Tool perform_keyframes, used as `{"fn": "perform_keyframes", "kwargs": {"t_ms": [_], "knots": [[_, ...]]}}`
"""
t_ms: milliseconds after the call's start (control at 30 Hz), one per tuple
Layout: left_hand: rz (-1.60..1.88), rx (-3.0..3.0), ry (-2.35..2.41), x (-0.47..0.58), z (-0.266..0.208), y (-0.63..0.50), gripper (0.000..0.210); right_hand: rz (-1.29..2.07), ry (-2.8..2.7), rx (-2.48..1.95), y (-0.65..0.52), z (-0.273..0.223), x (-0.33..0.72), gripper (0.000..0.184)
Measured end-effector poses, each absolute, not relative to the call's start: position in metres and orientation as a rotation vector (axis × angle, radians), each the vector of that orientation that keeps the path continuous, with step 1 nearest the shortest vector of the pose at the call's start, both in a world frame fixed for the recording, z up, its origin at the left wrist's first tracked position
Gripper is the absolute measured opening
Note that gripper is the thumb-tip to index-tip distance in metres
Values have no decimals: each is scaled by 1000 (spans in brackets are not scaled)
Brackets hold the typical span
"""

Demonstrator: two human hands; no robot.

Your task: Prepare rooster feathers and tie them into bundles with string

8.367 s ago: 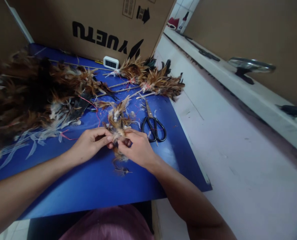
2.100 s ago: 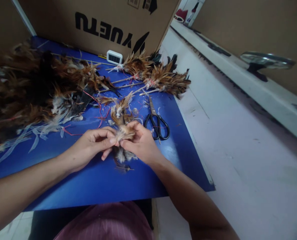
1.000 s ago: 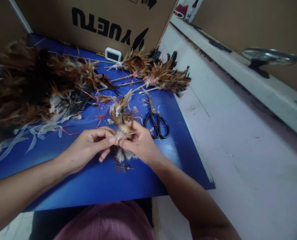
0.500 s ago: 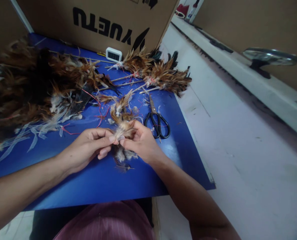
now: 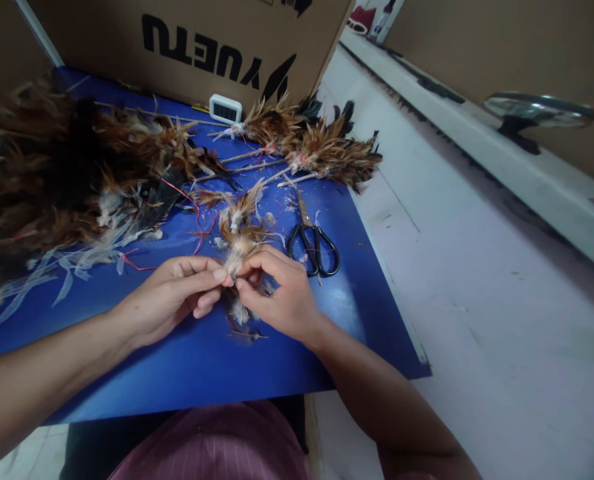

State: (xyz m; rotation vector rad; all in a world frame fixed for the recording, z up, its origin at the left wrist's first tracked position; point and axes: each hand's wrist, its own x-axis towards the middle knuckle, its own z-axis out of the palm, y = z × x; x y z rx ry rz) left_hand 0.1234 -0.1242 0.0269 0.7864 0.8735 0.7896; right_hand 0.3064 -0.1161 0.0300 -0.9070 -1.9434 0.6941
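My left hand (image 5: 184,290) pinches the lower end of a small tuft of fluffy tan feathers (image 5: 239,252) between thumb and forefinger. Right beside it, the thumb and forefinger of my right hand (image 5: 279,287) come together at the base of the same tuft; whether they grip it or something thin there is too small to make out. Loose brown feathers (image 5: 247,203) lie just beyond the fingers, and grey-white downy ones (image 5: 239,312) lie below them. Black-handled scissors (image 5: 313,243) rest to the right of my right hand, blades pointing away.
A large heap of brown and black feathers (image 5: 41,173) with white ribbon strips covers the left side of the blue table (image 5: 187,387). Feather bundles on sticks (image 5: 334,157) lie at the back right. A small white digital device (image 5: 225,109) stands before a cardboard box (image 5: 101,40).
My right hand's fingers have shifted from the side of the tuft to its base, with forefinger and thumb more curled. My left hand keeps its pinch in nearly the same place.
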Motion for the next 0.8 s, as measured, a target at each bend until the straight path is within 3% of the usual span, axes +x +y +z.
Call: {"fn": "perform_keyframes", "kwargs": {"t_ms": [800], "knots": [[771, 825, 885, 124, 27, -125, 17, 578, -2061, -887, -116, 27, 307, 10]]}}
